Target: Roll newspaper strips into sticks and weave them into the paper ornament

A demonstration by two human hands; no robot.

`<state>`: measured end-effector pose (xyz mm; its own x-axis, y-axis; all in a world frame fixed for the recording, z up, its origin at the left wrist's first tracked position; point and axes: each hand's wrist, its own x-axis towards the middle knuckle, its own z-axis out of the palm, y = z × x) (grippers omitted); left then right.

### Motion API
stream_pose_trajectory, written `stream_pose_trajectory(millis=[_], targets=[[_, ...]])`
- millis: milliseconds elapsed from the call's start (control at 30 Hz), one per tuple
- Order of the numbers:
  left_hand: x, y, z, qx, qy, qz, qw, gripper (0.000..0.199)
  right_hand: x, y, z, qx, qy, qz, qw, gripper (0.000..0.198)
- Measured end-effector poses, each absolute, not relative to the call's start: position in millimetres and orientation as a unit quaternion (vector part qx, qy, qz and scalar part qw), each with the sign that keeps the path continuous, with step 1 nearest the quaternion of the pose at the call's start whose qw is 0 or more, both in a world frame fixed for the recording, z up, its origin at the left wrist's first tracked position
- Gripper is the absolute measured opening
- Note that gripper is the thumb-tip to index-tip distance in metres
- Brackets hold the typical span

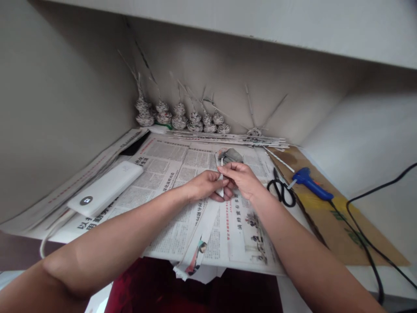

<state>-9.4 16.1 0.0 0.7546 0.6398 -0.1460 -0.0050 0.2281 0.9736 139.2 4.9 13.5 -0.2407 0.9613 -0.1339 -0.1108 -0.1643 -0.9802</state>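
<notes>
Whitish paper strip (pixel 210 221), blue glue gun (pixel 312 184)

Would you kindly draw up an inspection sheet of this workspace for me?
Surface: newspaper sheets spread out, cardboard at the right.
Work items: a paper strip hangs past the near edge; thin paper sticks lie behind.
Clutter: white device at the left; scissors and blue glue gun at the right.
Hands: left hand and right hand, close together, pinch the strip.
Cables: black ones at the right, a white one at the left.
Surroundings: pale walls; gourd-shaped woven pieces along the back.
</notes>
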Motion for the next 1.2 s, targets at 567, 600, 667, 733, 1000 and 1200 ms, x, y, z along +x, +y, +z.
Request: stream_pose_trajectory(millis=[567,600,667,733,1000,1200], targets=[[-7.8,13.4,0.5,0.552,0.279,0.228,0.752,0.041,139.5,7.2,11.9,-0.454,-0.465,0.624,0.435,0.035],[-7.9,13.0,1.3,0.552,0.279,0.226,0.752,0.042,139.3,7.4,11.4,-0.455,-0.464,0.62,0.439,0.035],[-8.1,12.6,2.3,0.554,0.278,0.219,0.753,0.043,139.5,7.7,10.8,-0.457,-0.462,0.613,0.448,0.036],[-8.2,12.7,1.8,0.555,0.275,0.217,0.755,0.044,140.5,7.9,11.3,-0.458,-0.466,0.607,0.452,0.036],[-8.3,14.6,-1.9,0.554,0.276,0.225,0.753,0.042,145.9,8.8,15.0,-0.45,-0.513,0.604,0.412,0.032],[-8.8,10.8,2.7,0.567,0.277,0.203,0.749,0.039,142.7,8.1,12.5,-0.469,-0.478,0.605,0.431,0.031]])
